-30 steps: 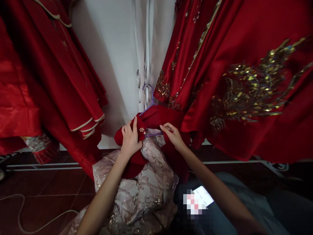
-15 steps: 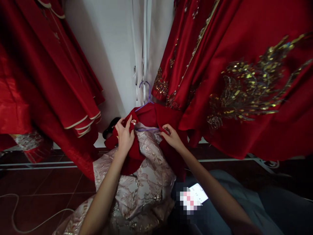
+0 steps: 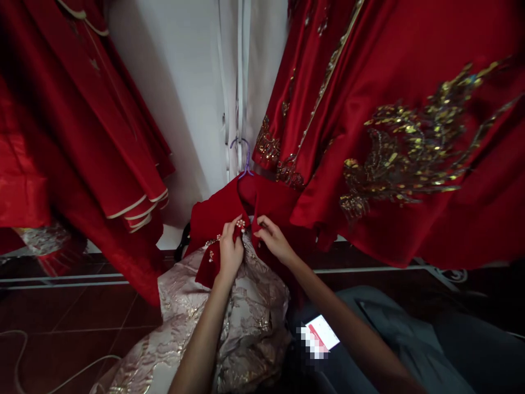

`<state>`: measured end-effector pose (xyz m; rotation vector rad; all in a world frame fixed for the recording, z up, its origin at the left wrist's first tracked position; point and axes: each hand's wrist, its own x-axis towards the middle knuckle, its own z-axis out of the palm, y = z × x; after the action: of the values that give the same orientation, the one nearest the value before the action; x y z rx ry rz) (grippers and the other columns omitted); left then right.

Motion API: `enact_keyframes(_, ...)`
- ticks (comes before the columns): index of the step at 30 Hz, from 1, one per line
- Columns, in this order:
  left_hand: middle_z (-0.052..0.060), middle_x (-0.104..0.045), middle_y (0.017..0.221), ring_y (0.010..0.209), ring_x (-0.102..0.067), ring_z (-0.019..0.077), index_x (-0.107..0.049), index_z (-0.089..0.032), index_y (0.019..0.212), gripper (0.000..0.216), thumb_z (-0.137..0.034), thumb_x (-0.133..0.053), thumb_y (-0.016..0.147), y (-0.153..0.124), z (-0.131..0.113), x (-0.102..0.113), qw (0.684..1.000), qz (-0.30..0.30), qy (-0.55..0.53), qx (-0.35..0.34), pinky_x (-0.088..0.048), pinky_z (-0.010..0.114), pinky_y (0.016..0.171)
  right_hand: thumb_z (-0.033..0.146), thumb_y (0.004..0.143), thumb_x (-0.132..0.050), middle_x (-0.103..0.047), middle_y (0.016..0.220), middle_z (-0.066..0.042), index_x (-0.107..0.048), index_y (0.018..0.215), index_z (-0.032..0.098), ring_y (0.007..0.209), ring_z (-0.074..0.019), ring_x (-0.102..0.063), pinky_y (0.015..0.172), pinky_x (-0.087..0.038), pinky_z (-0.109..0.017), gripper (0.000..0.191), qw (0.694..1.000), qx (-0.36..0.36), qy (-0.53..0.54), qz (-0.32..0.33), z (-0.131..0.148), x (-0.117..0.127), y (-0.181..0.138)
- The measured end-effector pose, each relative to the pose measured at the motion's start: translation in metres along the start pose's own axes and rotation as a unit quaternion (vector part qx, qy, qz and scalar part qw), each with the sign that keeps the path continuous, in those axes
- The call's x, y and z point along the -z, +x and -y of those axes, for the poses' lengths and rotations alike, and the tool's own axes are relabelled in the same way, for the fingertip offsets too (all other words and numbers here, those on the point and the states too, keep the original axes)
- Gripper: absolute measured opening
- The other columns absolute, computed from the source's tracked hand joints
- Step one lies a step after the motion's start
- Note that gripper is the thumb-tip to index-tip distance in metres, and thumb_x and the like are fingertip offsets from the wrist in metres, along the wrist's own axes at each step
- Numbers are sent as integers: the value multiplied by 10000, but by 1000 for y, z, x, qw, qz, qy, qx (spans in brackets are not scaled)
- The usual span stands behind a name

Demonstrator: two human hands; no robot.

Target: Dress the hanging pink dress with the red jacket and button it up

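Aligning seems in hand: the red jacket (image 3: 217, 213), hung on the purple hanger (image 3: 247, 163), is pinched at its front edges by left hand (image 3: 232, 250) and right hand (image 3: 275, 241); level matching seems called for.

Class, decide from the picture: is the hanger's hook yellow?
No, the hook rising above the red garment is plainly purple.

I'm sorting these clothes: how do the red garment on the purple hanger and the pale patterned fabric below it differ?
Colour: the red garment is deep red; the pale fabric is pinkish-cream.
Decoration: the red garment has pearly ornaments; the pale fabric has a glinting pattern.
Handling: left hand and right hand are at the red garment's front edges; the pale fabric lies in folds.
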<state>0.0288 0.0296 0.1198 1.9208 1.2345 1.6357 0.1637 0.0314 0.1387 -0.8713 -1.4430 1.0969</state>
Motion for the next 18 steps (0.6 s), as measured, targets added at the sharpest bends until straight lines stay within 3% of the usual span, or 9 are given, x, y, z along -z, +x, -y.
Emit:
enact_keyframes(4,51,-622,1107,1075,-553,153,-585,-194,1097,325,-113,-401,843,50,-8,23,995,-76,-53,-33,-394,318,991,231,682,-503,-386,625,78,-411,733,221,447,-57,-349,401,-327,-185,106,999,-33,-1,10,1,8,2)
enact_keyframes(7,40,-628,1111,1057,-561,136,-587,-180,1104,296,-152,-407,870,86,-38,51,983,-153,-89,-56,-400,302,985,239,682,-505,-392,623,77,-404,733,220,457,-57,-358,394,-335,-173,115,999,-35,10,9,2,11,1)
enact_keyframes(9,35,-612,1148,1080,-548,133,-587,-169,1118,300,-138,-430,864,97,-58,65,977,-154,-94,-110,-385,301,999,241,683,-504,-394,616,77,-404,733,218,458,-55,-356,396,-336,-168,114,999,-34,12,4,3,12,0)
enact_keyframes(11,22,-614,1145,1083,-547,132,-592,-179,1119,312,-120,-441,852,98,-68,68,981,-109,-85,-133,-380,307,1001,238,681,-505,-398,607,78,-407,738,218,457,-54,-357,397,-333,-164,115,999,-30,13,-2,1,12,-1)
enact_keyframes(13,17,-623,1124,1070,-556,133,-597,-192,1107,317,-116,-435,845,88,-64,59,989,-58,-73,-113,-391,311,987,236,676,-505,-407,604,79,-411,746,218,463,-56,-364,397,-332,-163,118,999,-32,20,0,-1,11,0)
enact_keyframes(16,31,-644,1071,998,-588,145,-597,-204,1089,306,-141,-479,813,57,-35,32,999,11,-17,-40,-430,293,915,239,668,-508,-418,615,76,-418,747,218,472,-58,-367,398,-340,-163,122,999,-41,28,1,-5,8,2)
enact_keyframes(18,25,-663,936,849,-622,154,-562,-216,1115,344,-190,-550,773,32,-13,15,997,12,62,43,-465,276,784,243,664,-513,-425,640,72,-421,745,217,479,-58,-369,401,-351,-166,125,999,-36,26,-5,-8,6,4)
